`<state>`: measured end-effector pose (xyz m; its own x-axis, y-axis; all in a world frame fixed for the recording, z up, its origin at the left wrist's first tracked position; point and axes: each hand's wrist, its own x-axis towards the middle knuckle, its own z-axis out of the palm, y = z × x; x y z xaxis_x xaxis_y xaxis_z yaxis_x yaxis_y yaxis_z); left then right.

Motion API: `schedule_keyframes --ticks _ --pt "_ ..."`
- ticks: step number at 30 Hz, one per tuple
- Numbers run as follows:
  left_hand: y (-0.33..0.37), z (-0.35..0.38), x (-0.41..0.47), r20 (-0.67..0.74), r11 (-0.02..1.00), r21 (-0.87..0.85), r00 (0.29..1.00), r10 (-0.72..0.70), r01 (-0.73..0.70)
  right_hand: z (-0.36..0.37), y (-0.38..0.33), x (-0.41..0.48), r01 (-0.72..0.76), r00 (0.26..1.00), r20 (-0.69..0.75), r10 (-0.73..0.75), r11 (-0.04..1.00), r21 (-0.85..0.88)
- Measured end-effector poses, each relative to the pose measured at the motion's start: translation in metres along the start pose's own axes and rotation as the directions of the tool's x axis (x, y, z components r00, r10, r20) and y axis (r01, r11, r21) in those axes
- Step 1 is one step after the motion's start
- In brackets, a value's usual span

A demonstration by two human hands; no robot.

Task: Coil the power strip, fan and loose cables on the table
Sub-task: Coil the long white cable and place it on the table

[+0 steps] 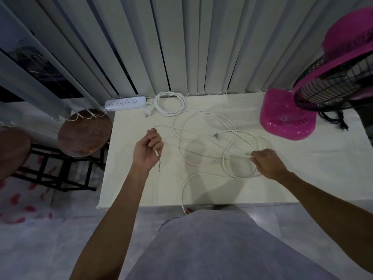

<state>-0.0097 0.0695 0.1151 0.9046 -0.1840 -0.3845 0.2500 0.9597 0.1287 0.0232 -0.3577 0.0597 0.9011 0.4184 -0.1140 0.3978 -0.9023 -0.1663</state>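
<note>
White table [302, 178] bears loose cable [201, 136], gripped by both hands.

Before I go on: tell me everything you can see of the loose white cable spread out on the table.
The loose white cable is thin, round and plastic-looking, sprawled in several overlapping loops across the middle of the white table, uncoiled. One end, stripped to a dark bare wire, sticks out below the left hand, which grips it. The right hand pinches a strand by the right-side loops. One loop hangs over the near table edge. Its other end, with bare wire, lies mid-table.
</note>
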Motion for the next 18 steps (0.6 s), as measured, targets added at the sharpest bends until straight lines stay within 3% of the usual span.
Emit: schedule_keyframes --ticks 2,4,7,9,11,14,16,18 --pt "0.011 -0.006 -0.002 -0.049 0.991 -0.077 0.993 0.105 -0.108 -0.007 0.005 0.0 -0.019 1.0 0.003 0.019 0.999 0.038" --pt "0.014 -0.01 -0.003 -0.12 0.982 -0.029 0.976 0.18 -0.185 -0.013 -0.003 0.001 0.013 0.997 -0.075 -0.005 0.994 0.111" --pt "0.006 -0.005 0.003 -0.172 0.958 0.145 0.947 0.271 -0.248 -0.024 -0.031 0.009 0.223 0.946 -0.27 -0.181 0.965 0.134" --pt "-0.003 0.007 0.012 -0.169 0.893 0.369 0.926 0.337 -0.257 -0.033 -0.055 0.017 0.356 0.901 -0.284 -0.328 0.933 0.051" --pt "-0.018 0.021 0.023 -0.093 0.701 0.675 0.917 0.387 -0.228 -0.039 -0.08 0.024 0.444 0.864 -0.259 -0.432 0.896 -0.015" --pt "-0.047 0.04 0.03 0.104 0.221 0.96 0.953 0.286 -0.171 -0.049 -0.117 0.034 0.498 0.822 -0.312 -0.476 0.867 -0.01" --pt "-0.061 0.049 0.031 0.15 0.06 0.986 0.983 0.105 -0.157 -0.06 -0.135 0.043 0.468 0.811 -0.41 -0.416 0.883 0.03" --pt "-0.068 0.057 0.031 0.127 -0.022 0.992 0.991 -0.029 -0.128 -0.073 -0.142 0.054 0.386 0.819 -0.502 -0.277 0.914 0.125"
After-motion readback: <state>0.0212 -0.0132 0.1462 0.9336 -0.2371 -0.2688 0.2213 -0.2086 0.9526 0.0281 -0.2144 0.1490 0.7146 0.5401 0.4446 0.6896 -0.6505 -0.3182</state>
